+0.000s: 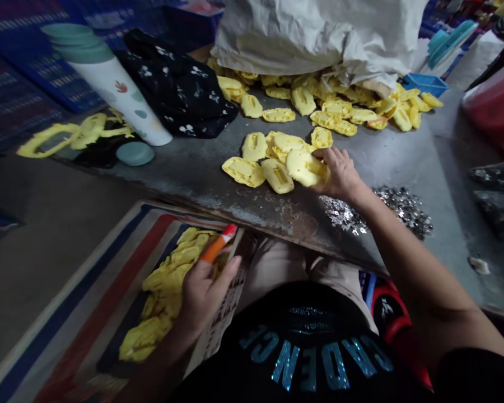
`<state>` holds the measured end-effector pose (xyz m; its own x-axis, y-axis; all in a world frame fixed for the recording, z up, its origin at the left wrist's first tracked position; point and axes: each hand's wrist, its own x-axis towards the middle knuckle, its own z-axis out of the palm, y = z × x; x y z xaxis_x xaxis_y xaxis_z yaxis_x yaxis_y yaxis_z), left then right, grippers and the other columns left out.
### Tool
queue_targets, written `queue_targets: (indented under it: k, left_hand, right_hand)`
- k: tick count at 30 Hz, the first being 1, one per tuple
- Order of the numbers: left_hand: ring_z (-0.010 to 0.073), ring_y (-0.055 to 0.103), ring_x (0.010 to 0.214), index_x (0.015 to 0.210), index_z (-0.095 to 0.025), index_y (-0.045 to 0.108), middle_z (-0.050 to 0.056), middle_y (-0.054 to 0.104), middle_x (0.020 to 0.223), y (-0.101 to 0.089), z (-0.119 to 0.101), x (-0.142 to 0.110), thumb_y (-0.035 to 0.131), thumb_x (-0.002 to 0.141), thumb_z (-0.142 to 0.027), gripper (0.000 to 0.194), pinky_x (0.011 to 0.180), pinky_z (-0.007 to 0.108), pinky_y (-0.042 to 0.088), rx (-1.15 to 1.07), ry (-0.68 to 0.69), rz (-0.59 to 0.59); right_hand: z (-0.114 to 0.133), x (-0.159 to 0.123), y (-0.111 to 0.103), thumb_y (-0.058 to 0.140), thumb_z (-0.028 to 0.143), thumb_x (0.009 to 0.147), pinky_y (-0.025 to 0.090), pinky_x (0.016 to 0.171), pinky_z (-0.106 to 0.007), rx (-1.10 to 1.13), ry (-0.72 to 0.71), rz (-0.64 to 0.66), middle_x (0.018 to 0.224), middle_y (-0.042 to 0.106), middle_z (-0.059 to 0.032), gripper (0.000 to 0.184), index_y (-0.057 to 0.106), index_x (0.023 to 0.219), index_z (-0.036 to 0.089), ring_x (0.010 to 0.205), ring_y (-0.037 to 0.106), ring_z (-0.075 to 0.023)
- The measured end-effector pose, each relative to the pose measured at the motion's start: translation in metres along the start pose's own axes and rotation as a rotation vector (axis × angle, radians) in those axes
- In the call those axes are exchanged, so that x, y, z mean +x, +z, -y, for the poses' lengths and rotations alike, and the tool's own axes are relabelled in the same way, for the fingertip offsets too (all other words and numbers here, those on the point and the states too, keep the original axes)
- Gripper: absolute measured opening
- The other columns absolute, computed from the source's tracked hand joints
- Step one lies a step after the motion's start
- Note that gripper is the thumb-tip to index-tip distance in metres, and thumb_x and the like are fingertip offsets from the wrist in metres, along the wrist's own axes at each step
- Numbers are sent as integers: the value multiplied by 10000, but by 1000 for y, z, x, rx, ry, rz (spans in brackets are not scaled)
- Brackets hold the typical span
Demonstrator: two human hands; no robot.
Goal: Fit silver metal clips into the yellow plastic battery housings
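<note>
My right hand (340, 176) grips a yellow molded plastic part (303, 167) by its right end, above the metal table (201, 168). Several similar yellow parts (277, 174) lie just beside and behind it. Near my right wrist is a pile of small shiny metal pieces (403, 210). My left hand (208, 288) is lower, over a plastic crate (224, 313) that holds yellow parts (172, 280). Its thumb and index finger are apart with nothing seen between them; the index finger wears an orange cover with a red-and-white tip.
A white sack (319, 36) spills yellow parts at the back. On the left stand a white bottle with a green lid (113, 84) and a black patterned bag (180, 89). A round green lid (135, 153) lies near the edge. Blue container (426, 84) sits back right.
</note>
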<state>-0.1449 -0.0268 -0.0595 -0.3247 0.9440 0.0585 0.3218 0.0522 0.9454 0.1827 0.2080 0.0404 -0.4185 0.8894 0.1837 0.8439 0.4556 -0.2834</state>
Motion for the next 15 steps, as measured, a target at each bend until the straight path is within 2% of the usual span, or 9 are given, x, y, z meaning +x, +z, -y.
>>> queue_targets:
  k: [1,3,5,8,9,10,11,13,15]
  left_hand:
    - [386,702,1562,1361,-245,809,142,830,1502,19,-19,3,857,1023,-527,443,1370,567,542,-116,57,86]
    - [400,597,1691,1586,-270,735,157,707,1732,51,-54,7,909,998,-489,651,1320,541,597,-331,143,297]
    - [395,580,1711,1716,-340,641,101,585,1868,76,-77,7,961,962,-479,830,1327,516,597,-535,98,432]
    - [400,546,1739,1749,-417,605,23,483,1943,95,-89,4,1019,917,-399,929,1369,511,566,-672,-83,688]
    - [404,535,1747,1742,-416,614,20,490,1940,98,-89,3,1030,908,-435,933,1374,506,561,-703,-151,780]
    - [414,535,1744,1735,-397,624,35,525,1917,100,-87,3,1025,906,-546,933,1367,504,566,-740,-232,863]
    - [429,548,1731,1732,-363,630,63,579,1877,102,-86,4,979,911,-701,954,1349,513,580,-773,-332,945]
    - [456,619,1662,1724,-282,636,118,724,1725,105,-83,6,768,955,-943,1022,1275,537,635,-795,-564,1099]
    - [439,729,1535,1707,-242,651,126,843,1530,108,-81,6,627,1062,-911,930,1163,511,697,-765,-747,1211]
  right_hand:
    - [8,-24,0,970,523,823,540,1109,-574,121,-72,-17,1475,729,-193,853,617,1530,202,1277,644,-397]
    - [26,-77,3,970,642,857,573,1056,-520,420,-184,-37,1403,755,-147,870,592,1526,234,1178,680,-340]
    - [43,-127,8,943,733,890,577,1058,-506,570,-193,-46,1393,754,-137,860,592,1506,247,1191,684,-330]
    - [52,-184,9,948,723,913,560,1108,-530,586,-77,-54,1434,736,-148,881,574,1554,249,1278,665,-355]
    - [50,-199,6,953,693,925,553,1117,-539,558,-43,-58,1464,724,-158,897,556,1594,247,1299,653,-364]
    - [48,-211,3,948,663,947,545,1122,-546,519,-24,-58,1504,710,-172,910,533,1638,242,1319,640,-372]
    - [46,-221,-1,927,649,978,539,1121,-550,475,-29,-54,1540,697,-189,913,514,1676,230,1331,627,-378]
    - [44,-236,-10,829,659,1069,525,1107,-552,385,-91,-24,1594,679,-226,875,500,1725,184,1352,607,-385]
    - [45,-245,-17,714,675,1138,512,1091,-549,326,-166,33,1593,694,-248,839,506,1747,137,1351,608,-384]
